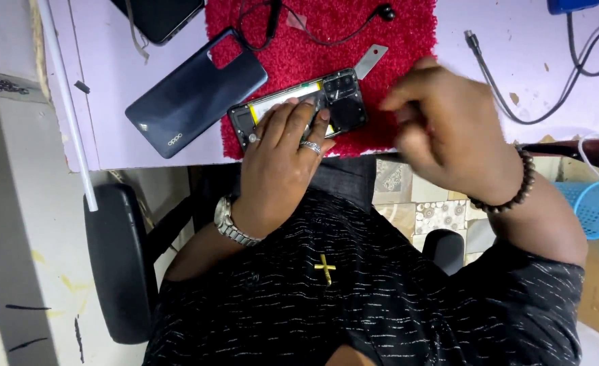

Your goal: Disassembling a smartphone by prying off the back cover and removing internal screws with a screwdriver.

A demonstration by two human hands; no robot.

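Where the red mat [394,41] meets the desk's near edge, an opened phone [336,102] lies with its back off, pinned by the left hand [279,159], fingers pressed flat and close together on it. The right hand [448,132] hovers just beside it, blurred; its fingers seem pinched together, though on what I cannot tell. The dark back cover [194,95] rests left, partly on the mat; a metal blade [370,59] lies just beyond the phone.

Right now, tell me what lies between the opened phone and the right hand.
Head view: only bare red mat between opened phone and right hand.
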